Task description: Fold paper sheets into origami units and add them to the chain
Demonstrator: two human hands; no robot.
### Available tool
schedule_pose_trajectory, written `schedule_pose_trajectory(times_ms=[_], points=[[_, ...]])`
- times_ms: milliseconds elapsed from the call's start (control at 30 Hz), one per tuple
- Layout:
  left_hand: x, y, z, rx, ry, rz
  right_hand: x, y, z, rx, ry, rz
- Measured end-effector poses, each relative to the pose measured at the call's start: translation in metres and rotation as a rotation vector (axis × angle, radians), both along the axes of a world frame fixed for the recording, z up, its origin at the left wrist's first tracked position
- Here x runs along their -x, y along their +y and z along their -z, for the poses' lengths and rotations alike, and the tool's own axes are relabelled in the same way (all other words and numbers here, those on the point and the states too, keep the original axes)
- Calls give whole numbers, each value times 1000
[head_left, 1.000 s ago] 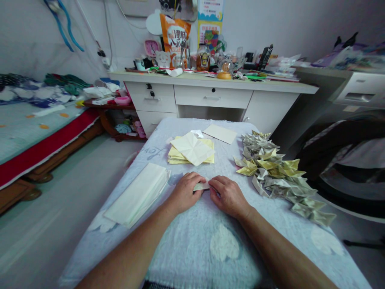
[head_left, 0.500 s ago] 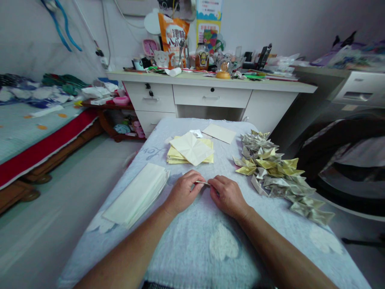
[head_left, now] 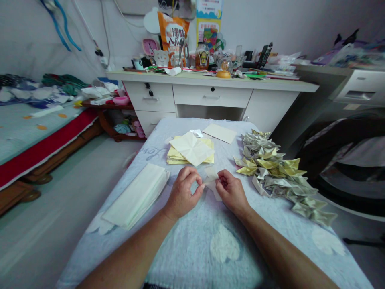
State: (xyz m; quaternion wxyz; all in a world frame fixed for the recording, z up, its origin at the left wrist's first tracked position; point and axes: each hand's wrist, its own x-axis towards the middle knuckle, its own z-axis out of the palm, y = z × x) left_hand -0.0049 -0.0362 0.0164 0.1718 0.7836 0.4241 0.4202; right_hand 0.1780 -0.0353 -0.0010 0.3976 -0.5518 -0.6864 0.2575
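Observation:
Between my hands is a small piece of folded white paper (head_left: 212,173), with flaps standing out above and below. My left hand (head_left: 185,188) pinches its left tip between thumb and forefinger. The right side is gripped by my right hand (head_left: 231,188), its fingers curled and partly hiding the paper. Just beyond lies a stack of yellow paper (head_left: 174,155), topped by a creased white square sheet (head_left: 192,148). To the left rests a thick bundle of long folded white paper (head_left: 136,194). On the right, several folded silver and gold paper pieces (head_left: 273,168) lie heaped in a row.
A pale card (head_left: 219,133) lies at the far side of the cloth-covered table (head_left: 192,249). Behind stands a white desk (head_left: 210,96) crowded with things, including a honey jar (head_left: 201,56). A front-loading washing machine (head_left: 361,92) is at right, a bed (head_left: 45,132) at left.
The folded paper, edge-on and mostly hidden before, now shows its flaps above and below. My hands have turned, the right one shifting slightly right and up.

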Motion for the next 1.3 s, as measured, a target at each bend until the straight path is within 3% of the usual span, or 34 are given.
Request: schedule_pose_trajectory(times_ms=[233,433,767,1300], points=[[-3,2,9,186,79,161,-1,0,5,95,205,-172],[-3,3,9,248,-49,137,0,0,5,163,392,-310],[-5,3,11,329,-112,214,0,-2,-1,251,462,-433],[-4,4,8,370,-204,271,1,-4,-7,346,521,-424]])
